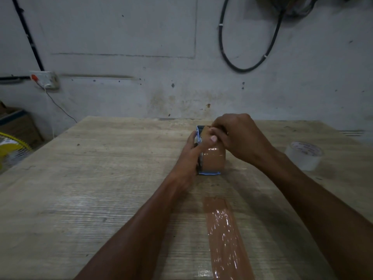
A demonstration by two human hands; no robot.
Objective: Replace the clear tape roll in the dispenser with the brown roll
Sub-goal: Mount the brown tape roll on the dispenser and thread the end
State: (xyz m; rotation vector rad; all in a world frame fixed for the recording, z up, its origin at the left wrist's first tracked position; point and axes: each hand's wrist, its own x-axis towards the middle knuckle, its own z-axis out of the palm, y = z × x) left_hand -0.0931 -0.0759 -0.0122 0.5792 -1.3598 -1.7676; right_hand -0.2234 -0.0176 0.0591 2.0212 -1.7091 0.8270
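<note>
With the left hand (191, 150) gripping the dispenser (209, 173) and the right hand (236, 136) pinching the brown roll's (215, 160) tape end, the tape could stick crooked.

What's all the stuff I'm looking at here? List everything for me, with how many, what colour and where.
table: one, pale wood grain, fills the foreground
dispenser: one, blue frame, table centre, held in both hands
brown roll: one, brown, seated in the dispenser
clear roll: one, clear-whitish, lying on the table at right
tape strip: one, brown and glossy, stuck along the table near the front edge
wall socket: one, white with a red part, left wall
cable loop: one, black, hanging on the wall, upper right
fan: one, yellow, left of the table, partly cut off
cardboard boxes: number unclear, brown, far left
left hand: gripping the dispenser's side
right hand: fingers on top of the brown roll
</note>
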